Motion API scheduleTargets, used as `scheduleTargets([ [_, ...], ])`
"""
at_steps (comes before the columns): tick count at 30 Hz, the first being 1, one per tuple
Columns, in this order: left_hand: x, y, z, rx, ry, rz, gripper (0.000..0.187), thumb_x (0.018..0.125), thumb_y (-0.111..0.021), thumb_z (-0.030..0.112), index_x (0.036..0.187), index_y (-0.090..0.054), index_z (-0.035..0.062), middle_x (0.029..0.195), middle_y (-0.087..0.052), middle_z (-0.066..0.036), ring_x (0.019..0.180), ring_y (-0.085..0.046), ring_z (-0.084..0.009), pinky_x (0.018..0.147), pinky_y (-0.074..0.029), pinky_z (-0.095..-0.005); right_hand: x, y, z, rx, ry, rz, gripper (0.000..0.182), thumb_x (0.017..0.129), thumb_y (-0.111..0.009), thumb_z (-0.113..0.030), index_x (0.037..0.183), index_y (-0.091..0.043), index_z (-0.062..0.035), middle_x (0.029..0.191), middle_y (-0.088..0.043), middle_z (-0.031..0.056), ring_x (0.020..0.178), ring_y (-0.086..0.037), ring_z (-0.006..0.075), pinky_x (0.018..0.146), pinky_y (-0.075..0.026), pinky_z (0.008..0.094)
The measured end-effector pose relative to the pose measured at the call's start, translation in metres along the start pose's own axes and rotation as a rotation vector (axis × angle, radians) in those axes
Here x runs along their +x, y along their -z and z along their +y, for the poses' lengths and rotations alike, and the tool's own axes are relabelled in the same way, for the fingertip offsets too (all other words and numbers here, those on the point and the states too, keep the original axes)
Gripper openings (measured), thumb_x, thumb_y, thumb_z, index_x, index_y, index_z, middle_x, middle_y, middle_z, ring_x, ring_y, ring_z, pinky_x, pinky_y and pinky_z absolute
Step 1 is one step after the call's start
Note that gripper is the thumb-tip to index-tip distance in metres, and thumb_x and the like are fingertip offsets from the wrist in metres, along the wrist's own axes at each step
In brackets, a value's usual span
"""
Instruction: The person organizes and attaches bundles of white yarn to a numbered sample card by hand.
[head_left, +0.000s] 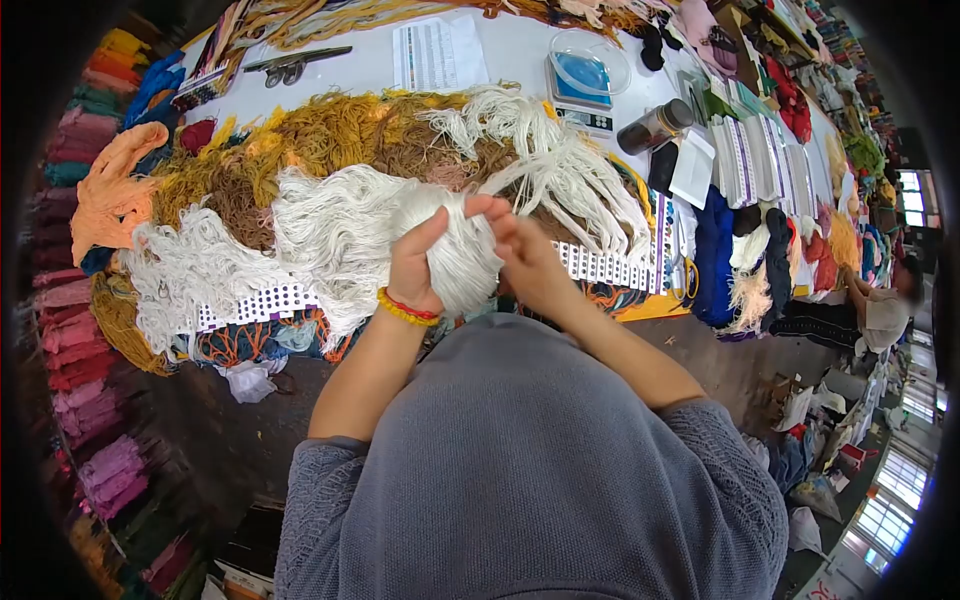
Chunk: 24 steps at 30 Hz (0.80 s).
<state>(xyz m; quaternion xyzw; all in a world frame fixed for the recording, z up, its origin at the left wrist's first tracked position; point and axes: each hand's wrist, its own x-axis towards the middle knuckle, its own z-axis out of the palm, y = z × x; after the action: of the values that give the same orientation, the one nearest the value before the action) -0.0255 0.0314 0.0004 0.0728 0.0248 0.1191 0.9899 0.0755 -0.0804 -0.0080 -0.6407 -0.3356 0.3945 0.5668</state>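
Observation:
A ball of white yarn [462,262] sits in my left hand [428,262], whose fingers curve round its left side and top. My right hand [528,262] is at the ball's right side with its fingers bent together; what they pinch, if anything, is too small to make out. Loose white yarn [335,220] lies on the table just left of the ball. More white strands [575,180] spread to the right, over brown and mustard yarn [330,135]. White cards with rows of dark holes [610,268] show under the yarn.
A printed sheet [438,55], a scale with a blue top [582,75], a dark jar [655,127] and yellow scissors [690,280] are on the table. Peach yarn [115,190] lies at the left end. Another person [885,310] is at the far right.

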Motion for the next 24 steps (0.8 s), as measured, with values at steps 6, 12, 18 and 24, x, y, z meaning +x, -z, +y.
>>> scheduleTargets([
  [6, 0.005, -0.005, -0.002, 0.220, -0.008, 0.015, 0.047, 0.087, -0.039, 0.030, 0.118, -0.040, -0.0039, 0.115, -0.047, -0.016, 0.110, -0.045, -0.0245, 0.093, -0.036, -0.0357, 0.003, 0.022, -0.027, -0.101, 0.185, 0.196, 0.013, 0.078, -0.051, 0.001, 0.090, -0.048, -0.0036, 0.064, -0.046, -0.0037, 0.054, -0.039, 0.0023, 0.048, -0.031, 0.0168],
  [12, 0.007, 0.005, -0.008, 0.364, 0.118, -0.016, 0.056, 0.086, -0.045, 0.033, 0.127, -0.028, -0.0010, 0.109, -0.048, -0.007, 0.088, -0.048, -0.0114, 0.081, -0.039, -0.0239, 0.004, 0.011, -0.043, -0.464, 0.164, 0.052, 0.018, 0.067, -0.063, -0.015, 0.079, -0.056, -0.0040, 0.070, -0.055, 0.0068, 0.059, -0.053, 0.0195, 0.057, -0.043, 0.0301],
  [18, 0.006, -0.005, -0.008, 0.432, 0.077, 0.139, 0.052, 0.079, -0.052, 0.018, 0.124, -0.035, -0.0028, 0.099, -0.054, -0.009, 0.092, -0.052, -0.0156, 0.083, -0.040, -0.0274, 0.006, 0.014, -0.039, -0.521, 0.159, 0.071, 0.012, 0.068, -0.062, -0.014, 0.072, -0.054, -0.0060, 0.066, -0.054, 0.0054, 0.059, -0.054, 0.0229, 0.054, -0.043, 0.0323],
  [24, 0.005, 0.001, -0.007, 0.671, -0.002, 0.194, 0.047, 0.073, -0.053, 0.007, 0.118, -0.042, -0.0031, 0.097, -0.057, -0.010, 0.090, -0.054, -0.0174, 0.082, -0.041, -0.0287, 0.006, 0.014, -0.035, -0.650, 0.220, 0.101, 0.011, 0.067, -0.061, -0.013, 0.072, -0.054, -0.0067, 0.067, -0.054, 0.0059, 0.060, -0.055, 0.0230, 0.054, -0.043, 0.0327],
])
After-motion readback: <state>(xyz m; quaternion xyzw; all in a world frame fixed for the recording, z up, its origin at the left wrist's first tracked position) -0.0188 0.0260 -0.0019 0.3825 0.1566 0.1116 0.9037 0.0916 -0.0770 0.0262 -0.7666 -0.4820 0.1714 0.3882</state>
